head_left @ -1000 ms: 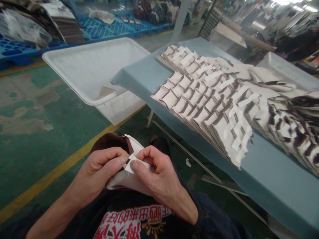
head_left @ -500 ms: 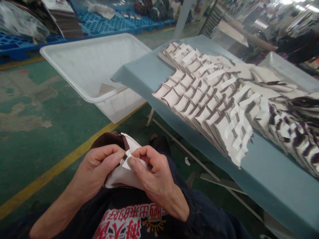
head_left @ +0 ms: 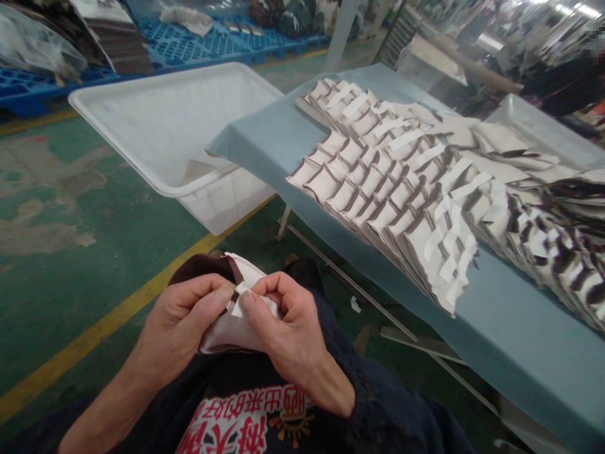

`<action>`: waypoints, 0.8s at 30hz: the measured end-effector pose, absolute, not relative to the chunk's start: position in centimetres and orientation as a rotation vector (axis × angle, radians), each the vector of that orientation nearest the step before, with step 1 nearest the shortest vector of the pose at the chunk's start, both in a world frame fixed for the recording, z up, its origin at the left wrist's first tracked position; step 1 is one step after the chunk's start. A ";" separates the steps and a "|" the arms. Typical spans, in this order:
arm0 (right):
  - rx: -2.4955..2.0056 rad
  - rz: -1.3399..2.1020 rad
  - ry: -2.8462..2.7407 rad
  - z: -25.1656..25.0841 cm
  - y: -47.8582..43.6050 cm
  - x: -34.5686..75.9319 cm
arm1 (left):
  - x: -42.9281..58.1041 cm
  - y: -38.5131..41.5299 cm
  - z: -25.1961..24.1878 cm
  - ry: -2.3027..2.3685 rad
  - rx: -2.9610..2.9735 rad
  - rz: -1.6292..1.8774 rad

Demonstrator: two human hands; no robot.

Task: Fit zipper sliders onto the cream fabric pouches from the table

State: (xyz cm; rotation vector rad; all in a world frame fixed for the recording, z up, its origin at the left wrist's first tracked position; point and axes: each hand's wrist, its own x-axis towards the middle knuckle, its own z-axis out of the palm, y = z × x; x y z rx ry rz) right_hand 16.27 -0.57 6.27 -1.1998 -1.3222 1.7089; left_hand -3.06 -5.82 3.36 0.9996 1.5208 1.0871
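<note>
In my lap I hold a pale leather-like cut piece with a dark brown back [head_left: 225,331]. My left hand [head_left: 182,325] is closed on its left side, thumb and fingers pinching near the top edge. My right hand [head_left: 283,331] is closed too, pinching a small white strip [head_left: 246,291] on the same piece. The two thumbs nearly meet at the strip. Rows of similar overlapping pale pieces with white strips [head_left: 392,189] lie spread on the blue-grey table [head_left: 501,315] to my right.
A large white plastic tub [head_left: 155,135] stands on the green floor left of the table, with one pale piece inside. Blue pallets with stacked material [head_left: 198,38] line the back. A clear tray [head_left: 539,129] sits at the table's far side. A yellow floor line [head_left: 118,315] runs past my knees.
Both hands stay pinched on the piece in my lap; the fingers have shifted only slightly at the white strip. The view has drifted a little.
</note>
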 end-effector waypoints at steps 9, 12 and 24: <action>-1.184 1.796 -1.133 5.9 -0.8 15.6 | -2.8 -5.9 3.9 1.561 1.011 1.098; -1.148 1.815 -1.117 5.5 -0.8 15.5 | -2.7 -5.8 4.0 1.567 1.019 1.108; -1.244 1.486 -1.312 4.7 -1.3 15.1 | -3.0 -5.9 2.7 1.599 1.041 1.102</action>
